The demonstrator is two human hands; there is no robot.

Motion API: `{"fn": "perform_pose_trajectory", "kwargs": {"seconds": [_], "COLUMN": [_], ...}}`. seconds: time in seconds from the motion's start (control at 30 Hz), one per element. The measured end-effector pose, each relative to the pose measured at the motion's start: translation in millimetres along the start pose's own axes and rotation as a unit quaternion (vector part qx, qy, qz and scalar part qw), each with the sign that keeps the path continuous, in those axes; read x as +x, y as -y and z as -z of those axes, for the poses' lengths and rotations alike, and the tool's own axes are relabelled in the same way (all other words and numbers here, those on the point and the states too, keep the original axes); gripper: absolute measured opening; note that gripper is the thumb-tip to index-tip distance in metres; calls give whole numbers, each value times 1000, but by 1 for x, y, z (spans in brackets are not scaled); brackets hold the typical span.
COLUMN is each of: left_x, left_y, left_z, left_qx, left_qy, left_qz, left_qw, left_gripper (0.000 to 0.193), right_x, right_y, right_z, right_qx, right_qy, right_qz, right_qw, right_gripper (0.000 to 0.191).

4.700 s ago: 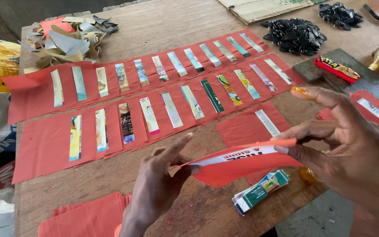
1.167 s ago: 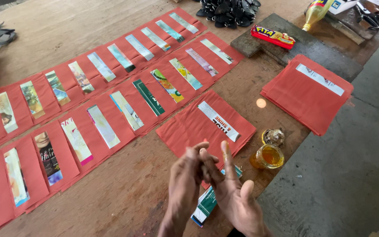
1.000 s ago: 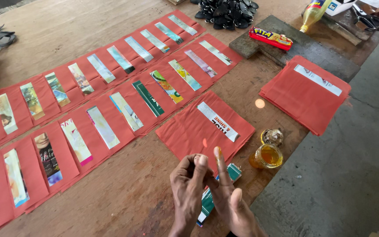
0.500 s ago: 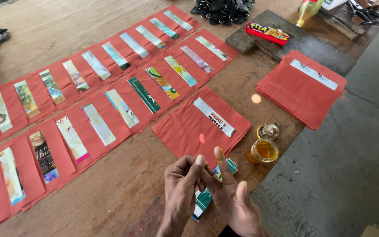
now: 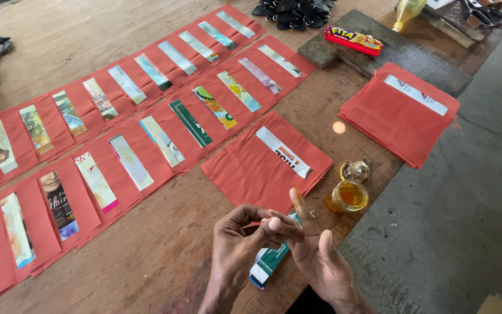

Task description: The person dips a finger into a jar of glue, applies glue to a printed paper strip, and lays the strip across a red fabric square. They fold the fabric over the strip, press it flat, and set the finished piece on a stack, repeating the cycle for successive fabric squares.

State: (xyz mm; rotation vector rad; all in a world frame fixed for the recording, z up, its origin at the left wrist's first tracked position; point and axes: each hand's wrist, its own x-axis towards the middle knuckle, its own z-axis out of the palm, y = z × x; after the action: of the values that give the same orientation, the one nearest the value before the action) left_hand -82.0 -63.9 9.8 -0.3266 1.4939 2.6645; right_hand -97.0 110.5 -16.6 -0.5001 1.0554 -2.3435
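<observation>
My left hand [image 5: 240, 239] and my right hand [image 5: 316, 253] meet at the near edge of the wooden table [image 5: 164, 256]. The right index finger points up with a yellowish smear on its tip. The left thumb and fingers pinch against that finger; neither hand holds an object. Under the hands lies a small stack of green and white paper strips [image 5: 266, 265]. Just beyond them sits a pile of red paper sheets [image 5: 245, 171] with a white strip glued on top. An open jar of yellow glue [image 5: 348, 196] and its lid [image 5: 355, 170] stand to the right.
Two long rows of red sheets with coloured strips [image 5: 117, 145] cover the table's left and middle. A second red pile [image 5: 396, 119] lies at the right edge. A dark slab [image 5: 390, 55] carries a red packet [image 5: 352, 39]. Black pieces [image 5: 294, 9], a yellow bottle [image 5: 407, 9], scissors [image 5: 486, 11]; concrete floor [image 5: 466, 221] to the right.
The red sheet I held earlier now lies on the pile. Since then my hands have stayed together near the table edge, fingers rubbing; the view has shifted slightly.
</observation>
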Motion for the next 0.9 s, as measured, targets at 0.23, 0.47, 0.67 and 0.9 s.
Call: {"fn": "perform_pose_trajectory", "kwargs": {"seconds": [0.23, 0.47, 0.67, 0.9], "left_x": [-3, -3, -5, -14], "left_y": [-2, -7, -7, -15], "left_z": [16, 11, 4, -3], "left_qx": [8, 52, 139, 502], "left_qy": [66, 73, 2, -10], "left_qz": [28, 28, 10, -102], "left_qw": [997, 996, 990, 859], "left_gripper": [24, 29, 24, 11], "right_x": [-1, -3, -4, -7], "right_y": [6, 12, 10, 25], "right_z": [8, 15, 16, 9], "right_qx": [-7, 5, -109, -198], "right_qy": [33, 26, 15, -3], "right_qz": [23, 3, 1, -31], "right_qw": [999, 1000, 994, 980], "right_gripper": [97, 94, 103, 106]}}
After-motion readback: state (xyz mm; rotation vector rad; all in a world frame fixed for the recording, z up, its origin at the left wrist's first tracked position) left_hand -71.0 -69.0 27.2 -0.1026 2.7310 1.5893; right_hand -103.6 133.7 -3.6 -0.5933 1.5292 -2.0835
